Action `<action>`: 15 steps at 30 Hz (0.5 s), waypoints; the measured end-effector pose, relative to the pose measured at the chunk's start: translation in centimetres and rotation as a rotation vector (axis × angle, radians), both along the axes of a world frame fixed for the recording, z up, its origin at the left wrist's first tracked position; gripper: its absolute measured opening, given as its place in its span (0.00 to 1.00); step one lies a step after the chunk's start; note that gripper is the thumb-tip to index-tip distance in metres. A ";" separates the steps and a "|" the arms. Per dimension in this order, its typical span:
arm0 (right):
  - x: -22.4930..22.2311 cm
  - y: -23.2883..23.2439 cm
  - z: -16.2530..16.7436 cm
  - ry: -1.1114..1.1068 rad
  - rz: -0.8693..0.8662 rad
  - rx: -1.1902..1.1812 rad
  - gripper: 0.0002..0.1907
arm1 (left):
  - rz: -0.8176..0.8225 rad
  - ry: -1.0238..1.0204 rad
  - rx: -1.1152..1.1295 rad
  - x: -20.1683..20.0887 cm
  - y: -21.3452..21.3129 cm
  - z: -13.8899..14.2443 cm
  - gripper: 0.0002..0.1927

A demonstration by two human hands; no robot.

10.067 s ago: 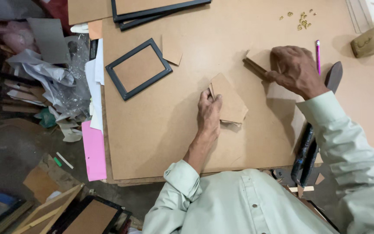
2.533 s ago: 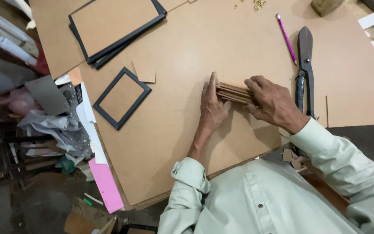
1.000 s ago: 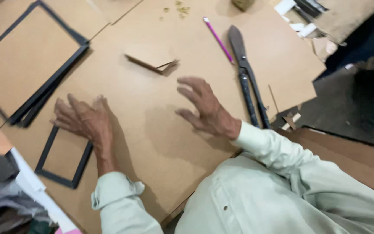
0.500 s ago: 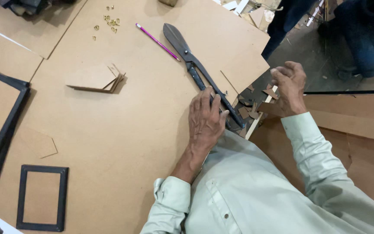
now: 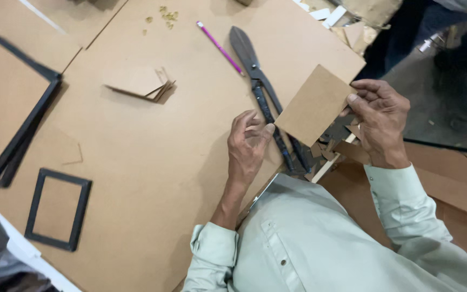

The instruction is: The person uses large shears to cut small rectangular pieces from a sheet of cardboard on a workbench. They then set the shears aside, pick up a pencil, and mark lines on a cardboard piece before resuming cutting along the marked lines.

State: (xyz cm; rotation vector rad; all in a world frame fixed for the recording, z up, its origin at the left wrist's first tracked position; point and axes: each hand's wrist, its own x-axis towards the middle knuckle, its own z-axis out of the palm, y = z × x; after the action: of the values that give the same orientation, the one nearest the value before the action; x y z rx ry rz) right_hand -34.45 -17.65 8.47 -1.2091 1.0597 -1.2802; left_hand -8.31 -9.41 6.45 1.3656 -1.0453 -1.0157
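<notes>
A large brown board (image 5: pixel 152 178) covered the worktop, and every place here is given from it. Above its right edge the right hand (image 5: pixel 379 121) pinched a cut brown card (image 5: pixel 314 105) by one side, thumb and fingers closed on it. The left hand (image 5: pixel 247 143) met the card's lower left corner with curled fingers and thumb; whether it truly gripped could not be told.

Judged from this hold, the card could twist or slip, since it hung tilted in the air on a narrow pinch. It could also drop among the scraps (image 5: pixel 325 154) off the board's right edge. Long black shears (image 5: pixel 263 94) lay on the board just under the card, and a knuckle could catch on them.

The card looked thin, stiff, flat and plain, with clean straight edges.

A stack of cards (image 5: pixel 141 86) sat on the board's upper middle. A small black frame (image 5: pixel 58 208) lay at its lower left. A pink pencil (image 5: pixel 220 47) lay near the top, left of the shears.
</notes>
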 end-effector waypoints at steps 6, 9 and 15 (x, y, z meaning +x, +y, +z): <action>12.2 0.0 1.7 0.315 0.426 -0.076 0.13 | 0.084 0.146 0.004 6.7 3.4 -3.1 0.18; 18.3 -0.5 1.1 0.555 0.468 -0.480 0.13 | 0.370 0.196 0.015 9.8 7.3 -4.7 0.16; 33.8 -3.9 -0.5 0.750 0.524 -0.997 0.23 | 0.813 0.314 0.071 13.0 12.3 -5.5 0.15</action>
State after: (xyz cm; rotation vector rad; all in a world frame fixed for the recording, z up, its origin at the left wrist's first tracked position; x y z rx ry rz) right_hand -0.63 -21.56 7.98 -2.6567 0.4471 -0.9188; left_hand 4.66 2.91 0.98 1.4393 -0.1676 -0.6143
